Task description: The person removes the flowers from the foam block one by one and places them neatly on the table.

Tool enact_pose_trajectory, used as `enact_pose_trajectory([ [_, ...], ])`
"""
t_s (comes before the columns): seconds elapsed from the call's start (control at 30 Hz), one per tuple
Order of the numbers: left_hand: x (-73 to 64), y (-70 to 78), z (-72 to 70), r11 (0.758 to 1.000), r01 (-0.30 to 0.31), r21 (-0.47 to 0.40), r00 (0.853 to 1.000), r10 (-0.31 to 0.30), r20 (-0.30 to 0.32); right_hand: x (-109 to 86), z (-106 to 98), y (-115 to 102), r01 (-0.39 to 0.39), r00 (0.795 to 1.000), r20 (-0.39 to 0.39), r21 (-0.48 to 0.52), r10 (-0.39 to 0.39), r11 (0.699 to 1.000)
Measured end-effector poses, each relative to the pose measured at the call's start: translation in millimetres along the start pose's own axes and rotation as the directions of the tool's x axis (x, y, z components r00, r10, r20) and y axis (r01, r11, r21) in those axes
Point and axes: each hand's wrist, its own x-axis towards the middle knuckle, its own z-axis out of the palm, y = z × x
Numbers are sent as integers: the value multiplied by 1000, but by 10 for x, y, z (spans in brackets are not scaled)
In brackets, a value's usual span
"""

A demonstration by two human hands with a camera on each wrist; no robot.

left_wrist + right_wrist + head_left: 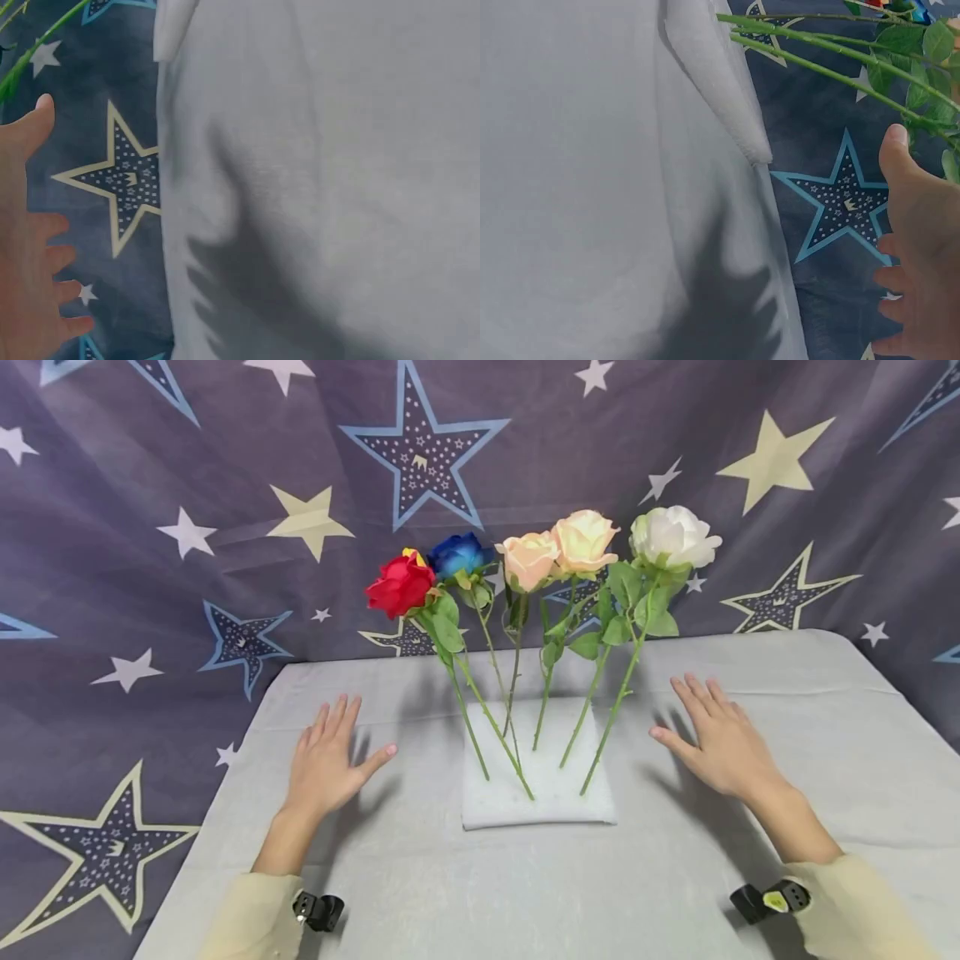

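Observation:
Several artificial roses stand with their stems stuck into a white foam block (pixel 547 810) at the middle of the table. From left to right are a red rose (pixel 401 585), a yellow rose mostly hidden behind it, a blue rose (pixel 457 556), a peach rose (pixel 528 560), a cream-peach rose (pixel 585 539) and a white rose (pixel 675 537). To the left of the block is my left hand (pixel 326 764), fingers straight and thumb spread, holding nothing. My right hand (pixel 716 743) mirrors it on the other side, also bare, its thumb pointing toward the stems (pixel 832 67).
A pale grey cloth (pixel 405 893) covers the table. Behind it hangs a dark curtain with stars (pixel 525 410), close to the flower heads. Small black wrist cameras sit at both cuffs.

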Motion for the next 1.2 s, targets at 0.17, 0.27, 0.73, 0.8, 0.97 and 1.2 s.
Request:
enact_pose_trajectory([
  [0.17, 6, -15, 120, 999, 11, -44, 999, -10, 30, 25, 74, 26, 17, 1000, 25, 25, -18, 1000],
  [0.27, 7, 7, 152, 998, 10, -59, 998, -7, 57, 45, 124, 9, 20, 998, 59, 70, -24, 997],
  [0.73, 31, 241, 255, 992, -63, -111, 993, 73, 94, 36, 334, -189, 41, 997, 53, 305, -60, 951],
  [0.8, 39, 272, 278, 989, -78, -126, 991, 91, 100, 36, 354, -219, 47, 997, 47, 306, -64, 951],
  [0.97, 76, 339, 354, 979, -104, -174, 987, 123, 101, 58, 388, -277, 61, 996, 45, 317, -79, 947],
  [1.2, 113, 451, 452, 963, -99, -252, 985, 131, 115, 97, 391, -332, 120, 990, 36, 332, -140, 936],
])
